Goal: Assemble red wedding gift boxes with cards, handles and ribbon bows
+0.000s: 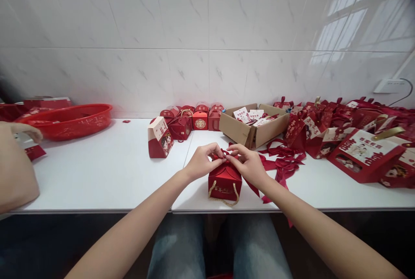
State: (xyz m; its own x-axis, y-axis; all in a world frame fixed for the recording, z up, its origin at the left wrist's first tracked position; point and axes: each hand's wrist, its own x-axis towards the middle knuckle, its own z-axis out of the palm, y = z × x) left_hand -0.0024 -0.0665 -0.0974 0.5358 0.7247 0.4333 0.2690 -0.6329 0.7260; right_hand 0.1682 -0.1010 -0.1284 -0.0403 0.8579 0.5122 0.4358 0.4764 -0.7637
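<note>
A small red gift box [223, 182] with gold lettering stands upright at the table's front edge, a gold cord handle [234, 203] hanging down its front. Over its top, my left hand [205, 160] and my right hand [248, 163] meet, thumbs and index fingers pinched on a dark red ribbon [225, 153]. Part of the ribbon is hidden by my fingers, so the shape of the knot or bow cannot be made out. Beside my right forearm lies a loose heap of red ribbons [283, 164] on the white table.
An open cardboard box [256, 128] holding printed cards stands behind my hands. Several red gift boxes [200, 117] line the wall; one slanted box [160, 137] stands nearer. Many more boxes [366, 153] crowd the right. At left are a red basin [74, 121] and another person's arm [16, 166].
</note>
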